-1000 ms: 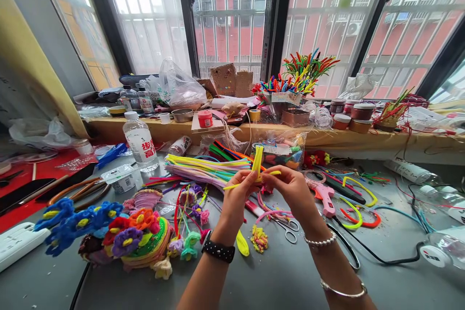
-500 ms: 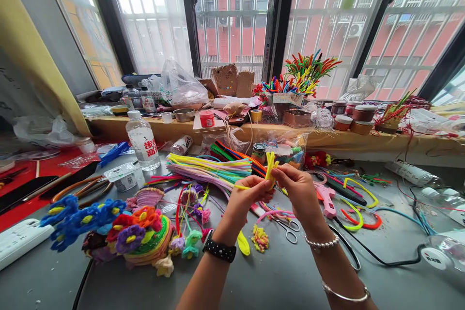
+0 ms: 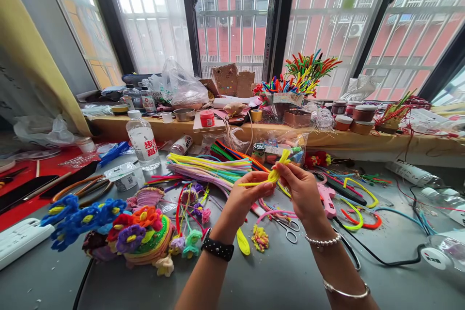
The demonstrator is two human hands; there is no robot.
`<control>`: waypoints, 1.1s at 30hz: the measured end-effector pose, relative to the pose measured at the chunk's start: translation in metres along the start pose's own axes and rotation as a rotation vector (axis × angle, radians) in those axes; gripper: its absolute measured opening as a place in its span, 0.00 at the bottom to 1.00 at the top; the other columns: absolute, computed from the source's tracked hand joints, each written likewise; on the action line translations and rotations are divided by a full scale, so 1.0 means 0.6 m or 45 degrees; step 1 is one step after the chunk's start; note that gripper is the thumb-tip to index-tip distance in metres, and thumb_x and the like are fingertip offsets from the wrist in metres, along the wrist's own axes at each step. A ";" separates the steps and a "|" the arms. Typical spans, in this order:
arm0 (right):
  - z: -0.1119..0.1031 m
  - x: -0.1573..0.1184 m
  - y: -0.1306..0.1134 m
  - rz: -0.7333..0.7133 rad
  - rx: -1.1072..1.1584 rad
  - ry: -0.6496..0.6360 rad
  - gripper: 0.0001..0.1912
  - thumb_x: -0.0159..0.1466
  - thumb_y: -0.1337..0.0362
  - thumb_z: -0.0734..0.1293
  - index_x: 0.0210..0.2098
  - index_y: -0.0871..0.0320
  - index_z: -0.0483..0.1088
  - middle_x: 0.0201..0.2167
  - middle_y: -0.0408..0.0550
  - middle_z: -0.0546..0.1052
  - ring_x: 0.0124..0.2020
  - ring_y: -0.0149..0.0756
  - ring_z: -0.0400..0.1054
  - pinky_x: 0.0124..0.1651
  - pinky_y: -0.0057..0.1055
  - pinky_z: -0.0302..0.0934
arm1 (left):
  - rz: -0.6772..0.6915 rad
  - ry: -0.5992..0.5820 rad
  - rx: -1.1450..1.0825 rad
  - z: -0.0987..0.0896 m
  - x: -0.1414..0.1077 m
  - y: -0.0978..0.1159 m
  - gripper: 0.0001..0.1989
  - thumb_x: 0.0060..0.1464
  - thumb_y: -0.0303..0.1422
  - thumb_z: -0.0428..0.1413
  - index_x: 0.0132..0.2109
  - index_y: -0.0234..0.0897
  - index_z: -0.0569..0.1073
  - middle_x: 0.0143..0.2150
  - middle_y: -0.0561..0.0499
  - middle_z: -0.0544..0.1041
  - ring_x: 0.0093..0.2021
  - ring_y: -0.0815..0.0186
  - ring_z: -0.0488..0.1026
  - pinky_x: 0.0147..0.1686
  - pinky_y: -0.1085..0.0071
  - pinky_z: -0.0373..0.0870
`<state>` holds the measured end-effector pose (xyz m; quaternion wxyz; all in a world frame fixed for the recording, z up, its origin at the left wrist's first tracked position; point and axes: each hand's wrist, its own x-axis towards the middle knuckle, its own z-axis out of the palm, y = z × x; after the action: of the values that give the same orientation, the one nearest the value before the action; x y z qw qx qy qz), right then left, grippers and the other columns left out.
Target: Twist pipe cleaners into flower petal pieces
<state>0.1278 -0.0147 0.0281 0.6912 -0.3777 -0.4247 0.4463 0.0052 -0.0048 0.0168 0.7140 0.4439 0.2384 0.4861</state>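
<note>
Both hands are raised over the middle of the table, pinching a small bundle of yellow pipe cleaners (image 3: 283,159). My left hand (image 3: 254,189) grips its lower part, and one yellow strand sticks out leftward from the fingers. Thumb and fingers of my right hand (image 3: 300,189) close on the bundle's right side. The bundle tilts up to the right; its lower end is hidden in the fingers. Below the hands lie a yellow looped piece (image 3: 243,242), a yellow-and-pink tuft (image 3: 260,238) and scissors (image 3: 290,230).
Behind my hands is a pile of pastel pipe cleaners (image 3: 207,167). Fuzzy flowers (image 3: 131,237) stand at left near a water bottle (image 3: 143,143). A pink glue gun (image 3: 327,198) with a black cord lies at right. Jars (image 3: 363,113) line the windowsill.
The yellow bundle has tipped from upright to leaning right, and its top has moved rightward. My right hand has shifted slightly right; the left still grips the lower part.
</note>
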 end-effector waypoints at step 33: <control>-0.029 0.002 -0.005 0.235 -0.170 -0.555 0.13 0.53 0.57 0.65 0.20 0.62 0.65 0.16 0.38 0.62 0.19 0.23 0.51 0.23 0.23 0.46 | -0.182 -0.082 0.325 -0.012 -0.003 0.008 0.12 0.36 0.37 0.60 0.25 0.30 0.75 0.19 0.51 0.73 0.21 0.71 0.69 0.26 0.76 0.65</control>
<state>0.1447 -0.0171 0.0248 0.5129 -0.3546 -0.5561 0.5495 -0.0034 -0.0028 0.0175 0.6918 0.5283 0.3062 0.3854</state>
